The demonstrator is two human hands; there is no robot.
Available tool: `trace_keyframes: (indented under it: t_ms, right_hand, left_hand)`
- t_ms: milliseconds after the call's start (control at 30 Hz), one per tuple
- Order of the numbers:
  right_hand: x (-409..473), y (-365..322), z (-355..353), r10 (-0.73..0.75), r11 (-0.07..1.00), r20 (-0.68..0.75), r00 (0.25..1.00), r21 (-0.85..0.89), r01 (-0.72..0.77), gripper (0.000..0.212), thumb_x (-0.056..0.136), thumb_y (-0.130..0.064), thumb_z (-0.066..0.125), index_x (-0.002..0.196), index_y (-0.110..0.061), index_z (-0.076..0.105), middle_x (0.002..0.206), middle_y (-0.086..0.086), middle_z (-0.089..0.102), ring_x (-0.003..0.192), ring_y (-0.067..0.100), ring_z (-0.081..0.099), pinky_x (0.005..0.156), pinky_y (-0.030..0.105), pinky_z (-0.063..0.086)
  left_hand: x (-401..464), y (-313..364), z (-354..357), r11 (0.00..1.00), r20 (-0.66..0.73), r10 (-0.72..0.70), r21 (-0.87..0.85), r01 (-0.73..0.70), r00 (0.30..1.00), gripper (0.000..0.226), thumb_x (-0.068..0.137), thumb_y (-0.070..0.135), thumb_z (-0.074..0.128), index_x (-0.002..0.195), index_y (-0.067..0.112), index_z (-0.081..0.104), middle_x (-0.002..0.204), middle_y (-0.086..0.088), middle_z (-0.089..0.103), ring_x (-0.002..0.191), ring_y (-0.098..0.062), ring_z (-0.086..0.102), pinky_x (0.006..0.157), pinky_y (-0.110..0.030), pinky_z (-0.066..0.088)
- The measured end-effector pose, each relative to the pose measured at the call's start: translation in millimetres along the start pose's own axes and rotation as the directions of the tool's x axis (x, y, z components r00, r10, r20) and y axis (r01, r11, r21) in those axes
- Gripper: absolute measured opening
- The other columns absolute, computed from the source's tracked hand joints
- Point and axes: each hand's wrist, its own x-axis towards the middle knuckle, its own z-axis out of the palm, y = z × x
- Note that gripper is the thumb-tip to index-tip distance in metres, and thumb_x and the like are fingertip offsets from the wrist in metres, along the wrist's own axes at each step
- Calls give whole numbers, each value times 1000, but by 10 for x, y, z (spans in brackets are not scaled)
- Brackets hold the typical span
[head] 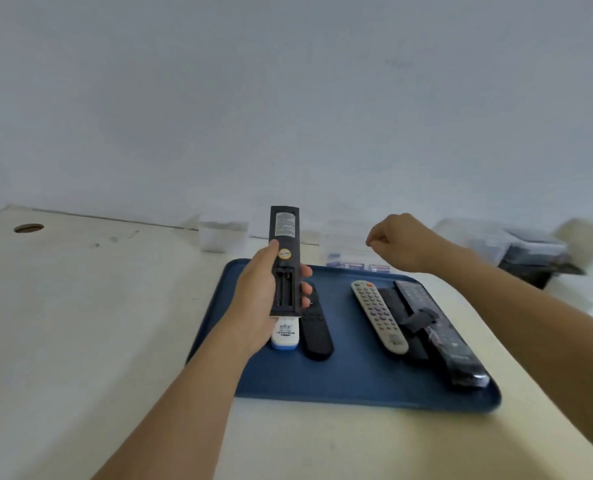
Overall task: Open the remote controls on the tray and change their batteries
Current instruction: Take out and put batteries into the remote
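My left hand [260, 299] holds a long dark remote [284, 244] back side up above the blue tray [357, 386]. Its battery bay [284, 287] is uncovered and looks empty. My right hand [402, 242] hovers beyond the tray's far edge, fingers curled; whether it pinches anything I cannot tell. On the tray lie a white and blue remote [285, 337], a black remote [316, 330], a grey remote [380, 317] with coloured buttons, and two dark remotes [437, 327] at the right, one in clear wrap.
Small purple-tinted items [357, 265], perhaps batteries, lie just past the tray's far edge. A white box [220, 235] stands against the wall. Clear and dark containers [527, 251] sit at the back right. A round hole [28, 228] marks the table's far left.
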Motion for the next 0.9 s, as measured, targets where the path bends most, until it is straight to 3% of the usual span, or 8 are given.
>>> trace_keyframes:
  t_ms: [167, 233, 300, 367, 500, 667, 800, 900]
  right_hand:
    - [31, 337, 179, 65, 997, 75, 995, 38, -68, 37, 106, -17, 38, 134, -6, 59, 137, 12, 59, 125, 32, 53, 104, 35, 38]
    - [116, 448, 254, 81, 994, 135, 988, 59, -90, 33, 107, -17, 34, 110, -1, 63, 113, 16, 63, 106, 34, 57, 89, 38, 40]
    - [223, 552, 314, 121, 990, 165, 979, 49, -130, 32, 106, -16, 34, 81, -3, 49, 85, 17, 51, 82, 28, 47, 71, 37, 33]
    - [307, 600, 309, 156, 982, 171, 973, 78, -171, 29, 104, -17, 39, 79, -5, 49, 83, 12, 48, 81, 25, 43, 71, 35, 33]
    - [533, 572, 239, 179, 979, 274, 945, 46, -199, 40, 103, -29, 47, 118, 2, 67, 128, 8, 63, 114, 27, 58, 101, 40, 46]
    - [725, 467, 328, 299, 924, 425, 854, 94, -370, 48, 104, -38, 46, 141, -7, 50, 151, 7, 42, 122, 28, 55, 90, 38, 59]
    - [857, 433, 326, 379, 878, 545, 748, 43, -476, 41, 101, -35, 55, 131, -8, 57, 128, 10, 58, 94, 22, 65, 94, 39, 57]
    - [1015, 451, 377, 438, 853, 586, 681, -32, -521, 51, 89, -42, 71, 127, -9, 62, 113, 13, 61, 100, 23, 68, 96, 37, 56]
  left_hand:
    - [-2, -68, 36, 998, -23, 40, 53, -39, 999, 52, 106, 36, 43, 135, -7, 46, 86, -20, 64, 53, -24, 59, 47, -31, 51]
    - [1, -89, 36, 996, -20, 57, 73, -55, 998, 53, 106, 36, 43, 135, -7, 47, 86, -19, 64, 53, -23, 60, 47, -30, 52]
    - [-8, -105, 37, 993, -13, 70, 100, -69, 997, 53, 106, 37, 42, 133, -9, 47, 86, -19, 64, 53, -22, 60, 47, -30, 52]
    - [-24, -126, 45, 991, -6, 72, 112, -71, 997, 52, 106, 37, 42, 131, -9, 47, 86, -20, 64, 54, -23, 59, 47, -31, 51]
    - [-41, -154, 64, 989, -2, 69, 133, -69, 998, 51, 106, 36, 43, 128, -9, 49, 86, -20, 65, 55, -24, 57, 47, -31, 49]
    - [-26, -157, 54, 989, 8, 59, 135, -59, 998, 51, 106, 36, 43, 127, -10, 50, 84, -19, 66, 55, -24, 58, 46, -31, 49]
    - [-17, -152, 66, 992, 2, 59, 116, -58, 998, 50, 105, 35, 43, 127, -9, 49, 82, -19, 65, 53, -23, 56, 45, -31, 48]
    - [-6, -152, 64, 992, -2, 57, 113, -57, 998, 50, 105, 35, 43, 127, -10, 49, 82, -19, 65, 52, -23, 56, 45, -30, 48]
